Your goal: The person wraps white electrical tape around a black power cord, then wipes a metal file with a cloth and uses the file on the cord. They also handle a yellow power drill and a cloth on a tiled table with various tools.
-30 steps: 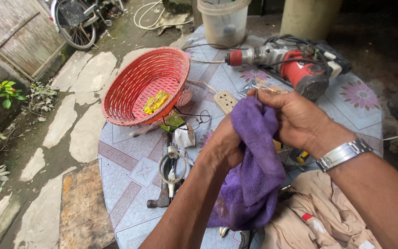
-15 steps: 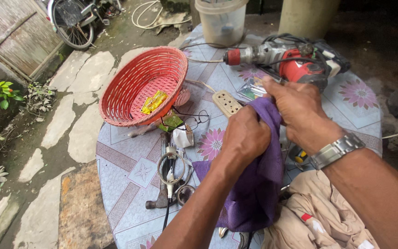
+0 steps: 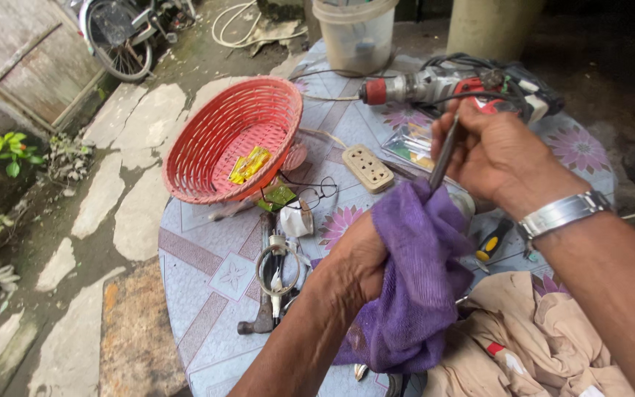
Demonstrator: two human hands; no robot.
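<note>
Both hands (image 3: 435,191) wipe perhaps a rod (image 3: 442,154).

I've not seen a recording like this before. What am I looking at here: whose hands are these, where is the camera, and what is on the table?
The single picture comes from a camera worn on a person's head, looking down at their own bare hands; there is no machine. The left hand grips a purple cloth. The right hand, with a metal wristwatch, holds a thin metal rod whose lower end meets the cloth. They work over a round table with a flower-patterned cover. On it lie a red basket, a power drill, a beige socket strip, spectacles, a hammer, a yellow-handled screwdriver and beige fabric.
</note>
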